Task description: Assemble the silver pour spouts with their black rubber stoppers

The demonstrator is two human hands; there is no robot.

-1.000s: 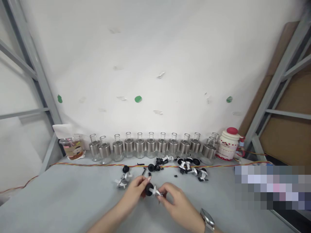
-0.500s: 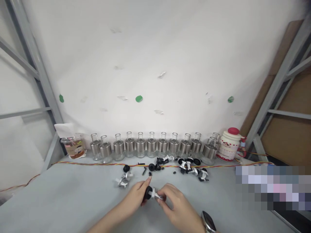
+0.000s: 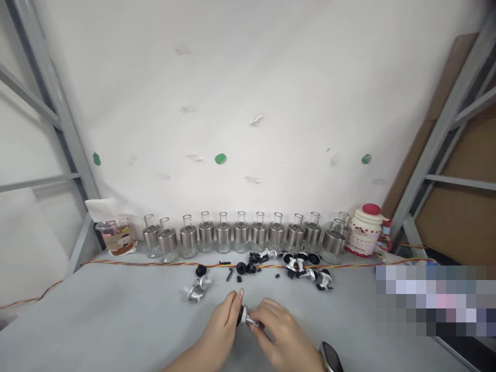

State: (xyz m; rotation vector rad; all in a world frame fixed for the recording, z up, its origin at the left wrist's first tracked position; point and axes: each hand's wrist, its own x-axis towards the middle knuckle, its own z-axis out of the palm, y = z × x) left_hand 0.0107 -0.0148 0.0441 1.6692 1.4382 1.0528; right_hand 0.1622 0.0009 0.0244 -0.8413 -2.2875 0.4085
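Close to the front of the table, both hands meet on a bottle pour spout [image 3: 245, 316] with a black round part and a silver, lever-like end. My left hand [image 3: 222, 325] is closed around the black part and covers most of it. The fingertips of my right hand [image 3: 277, 325] pinch the silver end. Beyond the left hand lie loose whitish-silver spout pieces [image 3: 195, 294] and a black cap [image 3: 201, 270]. Small black parts [image 3: 251, 267] are scattered straight ahead, and more black-and-silver spouts [image 3: 309, 275] lie to the right.
A row of glass bottles with steel sleeves [image 3: 223, 232] stands along the white wall. A drink cup [image 3: 117, 237] is at the left end, a cream jar with a red lid [image 3: 365, 232] at the right. A red-yellow wire [image 3: 155, 263] crosses the grey table [image 3: 96, 320].
My left hand has turned more upright and moved slightly right, covering more of the black part. Both hands now sit closer together and a little lower.
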